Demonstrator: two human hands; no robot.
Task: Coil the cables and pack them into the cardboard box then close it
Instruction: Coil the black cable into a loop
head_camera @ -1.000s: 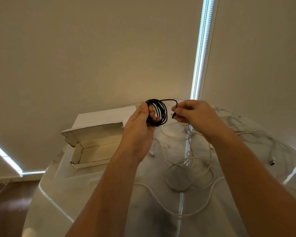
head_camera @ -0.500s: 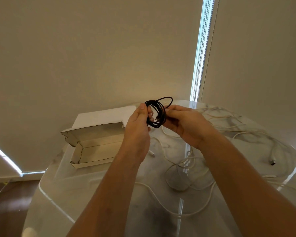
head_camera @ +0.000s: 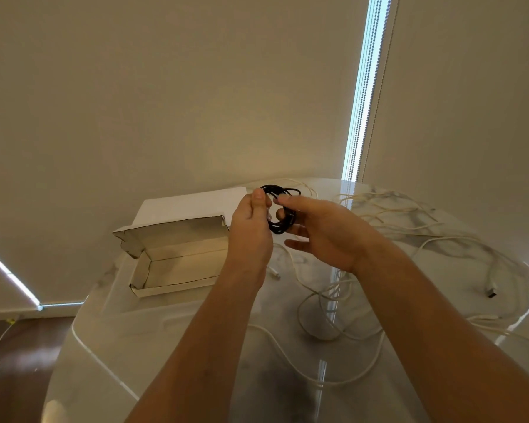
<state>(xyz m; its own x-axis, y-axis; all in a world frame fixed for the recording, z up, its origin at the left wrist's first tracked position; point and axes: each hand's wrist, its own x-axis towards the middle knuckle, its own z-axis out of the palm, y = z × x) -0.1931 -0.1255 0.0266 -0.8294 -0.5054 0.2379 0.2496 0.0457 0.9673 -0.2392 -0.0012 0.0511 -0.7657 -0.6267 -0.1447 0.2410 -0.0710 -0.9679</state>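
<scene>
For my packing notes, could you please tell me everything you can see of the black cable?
The black cable is thin and dark, wound into a small round coil of several loops and held in the air above the table's far side, right of the open cardboard box. The left hand pinches its left side with the thumb on top. The right hand has fingers at the coil's right side, some hooked through it. Its plugs are hidden.

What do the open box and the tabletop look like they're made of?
The box: thin cardboard, matte, judging by its folded flaps and raw cut edges. The tabletop: probably polished marble or a marble-look surface, white with grey veins and glossy enough to mirror the window light.
</scene>
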